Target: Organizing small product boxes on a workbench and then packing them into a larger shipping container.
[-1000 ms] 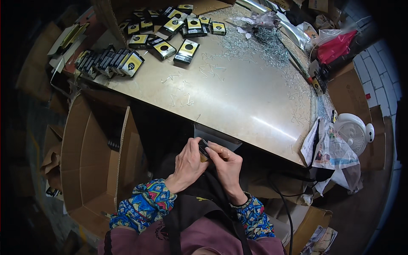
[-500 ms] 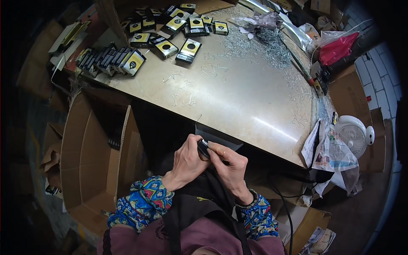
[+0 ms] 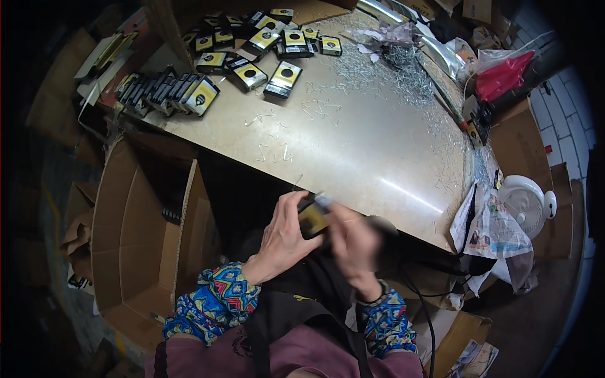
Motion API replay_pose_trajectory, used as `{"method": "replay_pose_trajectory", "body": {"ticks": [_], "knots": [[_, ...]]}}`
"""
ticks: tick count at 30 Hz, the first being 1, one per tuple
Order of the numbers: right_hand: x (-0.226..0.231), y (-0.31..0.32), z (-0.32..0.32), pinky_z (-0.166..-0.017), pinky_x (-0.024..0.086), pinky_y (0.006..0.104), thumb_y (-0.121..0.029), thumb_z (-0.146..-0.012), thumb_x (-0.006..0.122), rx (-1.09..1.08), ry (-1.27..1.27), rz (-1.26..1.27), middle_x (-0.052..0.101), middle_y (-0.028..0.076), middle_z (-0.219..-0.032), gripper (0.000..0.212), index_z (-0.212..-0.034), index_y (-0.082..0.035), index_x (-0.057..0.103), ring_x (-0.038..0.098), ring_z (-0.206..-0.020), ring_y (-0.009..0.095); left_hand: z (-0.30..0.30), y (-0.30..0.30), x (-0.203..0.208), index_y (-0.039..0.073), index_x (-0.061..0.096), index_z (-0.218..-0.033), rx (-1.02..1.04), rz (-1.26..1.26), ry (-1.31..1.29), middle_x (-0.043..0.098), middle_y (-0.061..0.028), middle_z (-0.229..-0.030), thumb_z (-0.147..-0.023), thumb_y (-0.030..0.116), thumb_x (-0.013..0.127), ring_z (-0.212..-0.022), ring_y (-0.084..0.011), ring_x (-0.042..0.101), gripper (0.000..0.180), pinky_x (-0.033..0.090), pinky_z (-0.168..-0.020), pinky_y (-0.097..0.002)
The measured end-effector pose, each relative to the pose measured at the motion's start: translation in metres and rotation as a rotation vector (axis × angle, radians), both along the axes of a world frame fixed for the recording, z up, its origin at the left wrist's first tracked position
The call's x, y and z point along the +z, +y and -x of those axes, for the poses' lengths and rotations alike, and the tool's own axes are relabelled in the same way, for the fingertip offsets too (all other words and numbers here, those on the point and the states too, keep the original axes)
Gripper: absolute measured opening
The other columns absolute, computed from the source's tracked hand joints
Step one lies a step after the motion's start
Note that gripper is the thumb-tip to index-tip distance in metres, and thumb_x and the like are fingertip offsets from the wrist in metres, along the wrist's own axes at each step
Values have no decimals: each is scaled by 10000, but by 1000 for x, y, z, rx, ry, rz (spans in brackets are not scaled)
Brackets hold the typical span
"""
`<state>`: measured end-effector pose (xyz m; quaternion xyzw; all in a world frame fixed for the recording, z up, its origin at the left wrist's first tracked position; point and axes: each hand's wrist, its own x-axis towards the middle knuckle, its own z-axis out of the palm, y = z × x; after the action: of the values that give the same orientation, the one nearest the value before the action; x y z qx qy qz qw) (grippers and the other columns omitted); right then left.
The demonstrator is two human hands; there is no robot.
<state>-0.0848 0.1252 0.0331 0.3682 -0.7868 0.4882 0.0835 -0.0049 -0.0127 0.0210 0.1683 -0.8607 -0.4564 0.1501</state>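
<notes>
In front of the table's near edge, my left hand [image 3: 278, 234] is closed around a small black and yellow box [image 3: 313, 218], with its thumb along the lower side. The yellow face of the box points up, blurred by motion. My right hand [image 3: 356, 242] is at the box's right end, smeared by motion, so its fingers and any contact with the box cannot be made out. Bent wire hooks [image 3: 275, 151] lie loose on the table [image 3: 353, 151] beyond my hands.
A pile of similar boxes [image 3: 283, 80] lies at the far left, beside a standing row [image 3: 167, 93]. Heaped wire hooks [image 3: 403, 69] cover the far right. An open carton [image 3: 135, 233] stands left of me; a white fan [image 3: 522, 203] and newspaper [image 3: 498, 220] are at the right.
The box has turned from edge-on to show its yellow face. My right hand has swung slightly right and blurred, while my left hand has opened wider around the box.
</notes>
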Motion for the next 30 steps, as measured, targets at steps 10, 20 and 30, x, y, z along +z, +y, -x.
{"method": "replay_pose_trajectory", "body": {"ticks": [10,20,30], "knots": [[-7,24,71,-922,527,325,111,-896,613,-222,206,45,621,182,-1289,354,-1237,18,641,639,-1126,249,18,-18,-13,7,492,-1327,-80,-112,140,568,-159,-1148,-868,117,716,-1042,-254,581,523,487,-788,-319],[2,-72,99,-1002,483,390,-112,-954,641,123,9,-98,580,212,-1351,386,-1325,-20,590,569,-1233,331,61,-148,23,-10,600,-1191,168,592,185,626,-178,-988,-872,147,634,-956,-368,568,357,405,-890,-474],[-28,-149,277,-1085,325,621,-372,-984,538,-202,363,-607,479,202,-1431,417,-1315,-124,587,382,-1353,464,181,-224,52,264,418,-1472,-461,1269,-107,469,-91,-1397,-728,-8,687,-1226,-280,481,837,392,-1030,-410]]}}
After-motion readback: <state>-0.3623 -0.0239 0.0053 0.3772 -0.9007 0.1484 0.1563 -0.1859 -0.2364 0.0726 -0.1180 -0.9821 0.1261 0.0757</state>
